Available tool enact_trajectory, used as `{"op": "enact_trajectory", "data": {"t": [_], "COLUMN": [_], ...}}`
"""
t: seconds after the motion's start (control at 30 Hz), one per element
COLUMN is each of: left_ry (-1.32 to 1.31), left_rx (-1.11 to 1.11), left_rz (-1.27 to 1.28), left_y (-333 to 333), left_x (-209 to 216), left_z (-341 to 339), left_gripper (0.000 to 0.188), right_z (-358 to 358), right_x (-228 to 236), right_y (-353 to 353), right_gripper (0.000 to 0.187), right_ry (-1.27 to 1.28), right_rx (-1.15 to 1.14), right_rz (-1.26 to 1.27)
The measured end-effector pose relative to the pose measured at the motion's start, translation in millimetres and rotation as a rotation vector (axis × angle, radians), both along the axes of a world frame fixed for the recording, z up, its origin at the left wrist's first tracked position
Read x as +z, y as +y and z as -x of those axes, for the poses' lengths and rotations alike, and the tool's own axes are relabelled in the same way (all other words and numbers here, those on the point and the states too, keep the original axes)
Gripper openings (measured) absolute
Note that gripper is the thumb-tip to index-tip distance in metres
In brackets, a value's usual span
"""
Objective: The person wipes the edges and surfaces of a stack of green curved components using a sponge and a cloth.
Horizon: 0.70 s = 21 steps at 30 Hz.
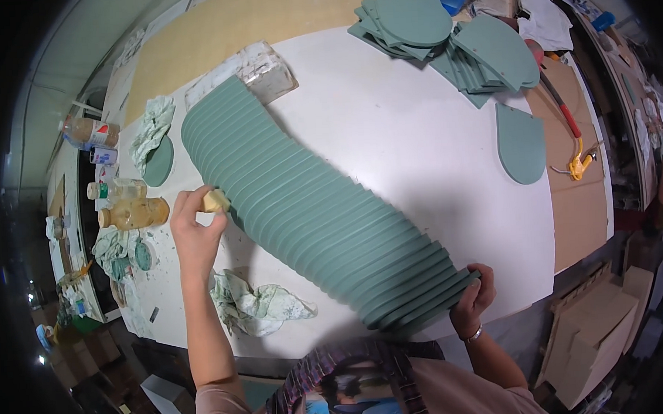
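A long row of overlapping green tiles (309,200), each with a rounded end, slants across the white table from upper left to lower right. My left hand (199,231) pinches a small yellow sponge (215,202) at the row's left edge. At the lower right end, my right hand (475,300) has its fingers curled round the corner of the nearest green tile. The row's far end rests by a white-wrapped block (270,70). Below my left forearm's side lies a crumpled, green-stained cloth (260,302).
Stacked green tiles (412,18) stand at the far right, with a single tile (521,143) nearer. Bottles (133,213), another stained rag (153,130) and a round green lid (158,161) line the left side. A red-handled tool (570,121) lies on brown cardboard at right.
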<state>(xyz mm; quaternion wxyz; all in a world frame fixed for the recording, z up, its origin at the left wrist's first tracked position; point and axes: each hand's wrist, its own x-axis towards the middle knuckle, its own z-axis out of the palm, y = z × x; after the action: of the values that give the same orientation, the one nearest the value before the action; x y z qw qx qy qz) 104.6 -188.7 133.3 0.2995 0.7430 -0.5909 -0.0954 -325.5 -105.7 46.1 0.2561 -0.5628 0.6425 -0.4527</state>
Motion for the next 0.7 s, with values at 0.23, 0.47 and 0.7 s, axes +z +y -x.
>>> {"op": "enact_trajectory", "data": {"t": [0.23, 0.47, 0.7], "left_ry": [-0.102, -0.126, -0.074], "left_rx": [-0.269, -0.248, -0.398], "left_rz": [0.139, 0.003, 0.111], "left_y": [-80, -63, -84], "left_x": [12, 9, 20], "left_z": [63, 42, 66], "left_gripper": [0.031, 0.037, 0.038], "right_z": [-9, -5, -4], "right_x": [9, 6, 2], "right_y": [-4, -3, 0], "right_gripper": [0.022, 0.022, 0.023], "right_ry": [-0.004, 0.022, -0.052], "right_rx": [-0.003, -0.024, -0.024], "right_rz": [0.013, 0.019, -0.051]}}
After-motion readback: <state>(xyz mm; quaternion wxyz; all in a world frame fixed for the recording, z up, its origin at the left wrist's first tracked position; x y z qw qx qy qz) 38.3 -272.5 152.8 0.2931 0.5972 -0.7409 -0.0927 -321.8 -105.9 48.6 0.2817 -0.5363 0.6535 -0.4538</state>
